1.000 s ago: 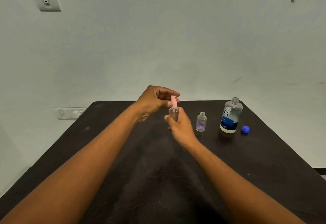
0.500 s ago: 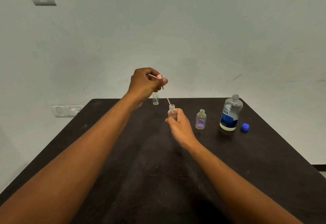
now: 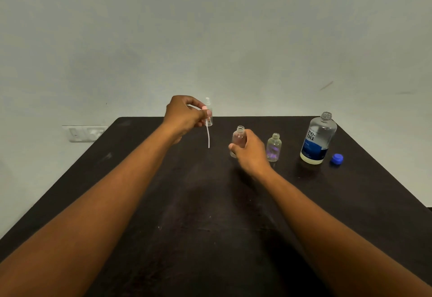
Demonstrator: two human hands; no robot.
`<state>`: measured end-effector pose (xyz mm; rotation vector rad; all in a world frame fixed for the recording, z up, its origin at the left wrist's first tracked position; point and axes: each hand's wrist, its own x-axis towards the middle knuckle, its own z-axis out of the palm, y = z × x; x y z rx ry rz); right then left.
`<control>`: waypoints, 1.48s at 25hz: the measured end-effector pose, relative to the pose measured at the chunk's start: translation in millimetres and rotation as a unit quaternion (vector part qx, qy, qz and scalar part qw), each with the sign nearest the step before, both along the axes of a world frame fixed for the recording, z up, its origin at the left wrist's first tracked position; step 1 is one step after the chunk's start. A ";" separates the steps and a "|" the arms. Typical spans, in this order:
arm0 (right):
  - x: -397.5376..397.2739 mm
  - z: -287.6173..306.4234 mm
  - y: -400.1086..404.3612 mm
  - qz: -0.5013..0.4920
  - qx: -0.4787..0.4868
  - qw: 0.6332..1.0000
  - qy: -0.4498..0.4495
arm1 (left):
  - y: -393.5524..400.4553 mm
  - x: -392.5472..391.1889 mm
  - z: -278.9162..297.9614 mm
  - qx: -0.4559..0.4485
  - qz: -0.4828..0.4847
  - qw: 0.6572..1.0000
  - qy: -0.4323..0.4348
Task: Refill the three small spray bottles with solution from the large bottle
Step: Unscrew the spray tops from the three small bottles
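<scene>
My right hand [image 3: 251, 154] grips a small clear bottle [image 3: 239, 139] with its neck open, low over the dark table. My left hand [image 3: 184, 115] pinches a pink spray head [image 3: 205, 109] whose white dip tube [image 3: 208, 136] hangs down free to the left of that bottle. Behind my left fingers stands a third small bottle [image 3: 208, 119] with its sprayer on, partly hidden. Another small open bottle [image 3: 274, 147] stands just right of my right hand. The large uncapped solution bottle [image 3: 318, 139] with a blue label stands further right.
A blue cap [image 3: 336, 158] lies on the dark table [image 3: 210, 215] right of the large bottle. The table's back edge meets a pale wall with a socket plate [image 3: 85, 133] at the left. The table narrows toward the wall.
My left hand pulled the pink spray head and its tube out of the bottle, lifted it, then carried it down and to the left. My right hand lowered the open bottle slightly.
</scene>
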<state>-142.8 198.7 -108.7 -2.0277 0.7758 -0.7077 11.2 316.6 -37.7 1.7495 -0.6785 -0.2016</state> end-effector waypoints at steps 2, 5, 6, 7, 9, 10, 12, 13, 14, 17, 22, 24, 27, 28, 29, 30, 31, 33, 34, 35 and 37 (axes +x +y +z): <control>4.8 -2.7 -4.7 0.002 -0.007 1.000 0.021 | -5.5 2.6 -17.2 0.021 -0.010 1.000 -0.001; 11.5 -10.8 -8.7 0.008 -0.011 0.999 0.043 | -11.9 5.5 -35.4 0.038 -0.024 0.999 0.000; 12.9 -13.6 -10.1 0.009 -0.013 0.999 0.048 | -14.0 6.2 -40.0 0.045 -0.025 0.999 -0.001; 13.8 -16.1 -10.4 0.009 -0.011 0.999 0.052 | -16.0 6.4 -44.0 0.053 -0.024 0.998 -0.004; 15.3 -20.4 -11.6 0.007 -0.004 0.999 0.050 | -21.5 7.7 -53.5 0.073 -0.021 0.997 -0.009; 15.8 -22.0 -12.2 0.006 -0.003 0.999 0.047 | -24.6 7.8 -58.3 0.084 -0.021 0.996 -0.013; 15.9 -23.6 -12.6 0.005 -0.008 0.999 0.048 | -30.9 6.6 -67.5 0.104 -0.024 0.994 -0.022; 15.7 -24.0 -12.6 0.005 -0.010 0.999 0.048 | -34.4 6.4 -71.7 0.112 -0.025 0.993 -0.026; 15.9 -24.4 -12.7 0.007 -0.011 0.999 0.046 | -38.3 6.9 -76.4 0.120 -0.023 0.992 -0.030; 14.9 -23.7 -13.5 0.018 -0.023 0.998 0.055 | -48.6 9.5 -88.2 0.159 -0.021 0.986 -0.044; 14.3 -22.7 -18.9 0.030 -0.033 0.997 0.063 | -56.9 8.4 -92.4 0.230 -0.031 0.966 -0.115; 14.2 -23.1 -19.5 0.029 -0.037 0.997 0.061 | -58.9 6.4 -91.5 0.245 -0.031 0.961 -0.128; 13.1 -22.7 -19.6 0.030 -0.034 0.997 0.055 | -59.9 3.8 -90.9 0.264 -0.029 0.954 -0.137; 12.6 -22.8 -19.5 0.030 -0.034 0.998 0.053 | -59.8 4.1 -91.4 0.268 -0.025 0.953 -0.140; 12.0 -22.8 -19.3 0.030 -0.035 0.998 0.052 | -59.5 4.3 -91.7 0.269 -0.019 0.953 -0.140; 11.2 -22.8 -18.9 0.029 -0.036 0.998 0.051 | -59.1 5.2 -92.6 0.269 -0.012 0.953 -0.138; 10.3 -22.8 -18.1 0.028 -0.037 0.998 0.052 | -58.3 6.1 -93.8 0.268 -0.007 0.954 -0.134; 7.9 -22.2 -16.2 0.028 -0.041 0.997 0.051 | -56.2 6.1 -94.2 0.267 -0.001 0.956 -0.124; 6.4 -21.6 -15.3 0.029 -0.043 0.997 0.049 | -55.1 5.3 -93.7 0.268 -0.001 0.956 -0.122; 4.8 -20.4 -14.2 0.029 -0.045 0.997 0.048 | -54.2 4.6 -93.1 0.269 -0.003 0.956 -0.120; 2.1 -17.7 -12.4 0.028 -0.046 0.997 0.047 | -52.7 3.8 -92.3 0.272 -0.005 0.955 -0.115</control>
